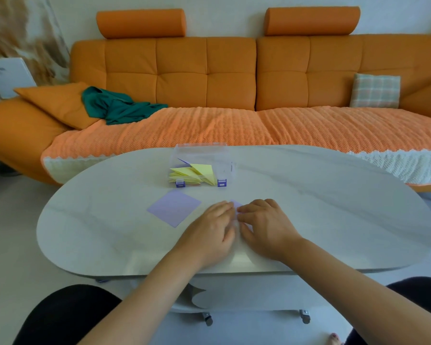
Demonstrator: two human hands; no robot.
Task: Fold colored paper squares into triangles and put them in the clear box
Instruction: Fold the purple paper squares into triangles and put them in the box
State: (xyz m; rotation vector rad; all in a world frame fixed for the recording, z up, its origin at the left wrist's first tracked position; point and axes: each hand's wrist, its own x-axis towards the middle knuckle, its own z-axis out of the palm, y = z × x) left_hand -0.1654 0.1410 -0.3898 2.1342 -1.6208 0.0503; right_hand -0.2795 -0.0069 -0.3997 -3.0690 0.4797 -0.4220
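Your left hand (209, 226) and right hand (265, 224), grips wide, pressed one purple paper (236, 203). One purple square (174, 207) lay near one clear box (202, 146).

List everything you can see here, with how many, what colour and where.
Table: one, white, oval, in front of the sofa.
Clear box: one, purple latches, far middle of the table.
Folded triangles: several, yellow, inside the clear box.
Flat paper square: one, lilac, on the table left of the hands.
Paper being folded: one, lilac, mostly hidden under both hands.
Sofa: one, orange, behind the table.
Headrests: two, orange, atop the sofa back.
Orange cushion: one, sofa's left end.
Green cloth: one, beside that cushion.
Plaid cushion: one, pale check, sofa's right.
Left hand: on the paper.
Right hand: on the paper.
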